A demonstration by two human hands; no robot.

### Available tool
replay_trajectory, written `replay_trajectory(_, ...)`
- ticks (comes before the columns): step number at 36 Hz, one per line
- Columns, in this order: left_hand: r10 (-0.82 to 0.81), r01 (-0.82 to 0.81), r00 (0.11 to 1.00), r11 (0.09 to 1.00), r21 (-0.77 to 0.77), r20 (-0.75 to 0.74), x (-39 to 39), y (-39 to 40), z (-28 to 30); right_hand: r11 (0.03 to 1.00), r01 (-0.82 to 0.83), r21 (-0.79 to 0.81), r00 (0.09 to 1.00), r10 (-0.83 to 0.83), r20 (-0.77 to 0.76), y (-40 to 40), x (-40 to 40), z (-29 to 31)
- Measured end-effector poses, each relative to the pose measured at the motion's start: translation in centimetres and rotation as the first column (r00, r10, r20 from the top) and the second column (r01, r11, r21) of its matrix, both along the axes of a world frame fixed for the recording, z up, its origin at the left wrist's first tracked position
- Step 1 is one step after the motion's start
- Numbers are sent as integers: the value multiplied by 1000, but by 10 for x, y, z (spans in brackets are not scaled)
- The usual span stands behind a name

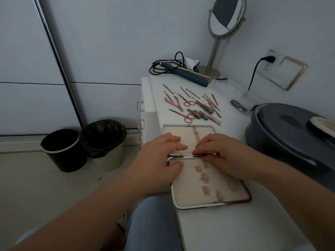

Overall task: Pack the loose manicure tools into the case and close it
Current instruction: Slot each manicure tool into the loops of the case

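Observation:
The manicure case (213, 194) lies open flat on the white table, pale pink inside with brown elastic loops and a metal rim. Both its halves show no tools in them. My left hand (159, 160) rests on the case's left side at the hinge, fingers spread and straight. My right hand (223, 154) lies across the hinge on the right, fingertips curled down onto the metal edge. Beyond the case lie several loose rose-gold tools: scissors (188, 118), nail clippers (204, 106), nippers (174, 103) and thin files and pushers (213, 102).
A green hair straightener (184, 72) with its black cord and a round stand mirror (224, 17) are at the table's far end. A grey basin (282, 134) sits to the right. Two bins (85, 144) stand on the floor at the left.

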State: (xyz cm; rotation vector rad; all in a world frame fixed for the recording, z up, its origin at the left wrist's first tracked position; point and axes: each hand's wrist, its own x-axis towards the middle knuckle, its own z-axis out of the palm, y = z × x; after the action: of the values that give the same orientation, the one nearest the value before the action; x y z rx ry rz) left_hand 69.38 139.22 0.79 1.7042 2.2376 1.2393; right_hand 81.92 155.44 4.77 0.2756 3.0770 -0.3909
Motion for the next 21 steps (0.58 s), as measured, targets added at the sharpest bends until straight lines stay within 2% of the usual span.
replay_trajectory(4,9,-9,1000,999,-30,4,-4,16,-7,999,49,-8,998,-49,-39,8,-5,-5)
replay_trajectory(11,33,-35,998,999,42,58,-7,21,-20,992,90,-88,986,-101,-131,7,-1,-17)
replay_trajectory(16,21,-23,993,1000,19,114,-7,22,-21,990,95,-100,990,-104,-91,8,-6,-13)
replay_trajectory(19,0,0,988,1000,0,153,-6,21,-21,963,194,-186,959,-226,-170,15,-20,-7)
replay_trajectory(21,-15,15,988,1000,-3,156,-6,20,-20,947,260,-188,921,-301,-248,20,-38,-5)
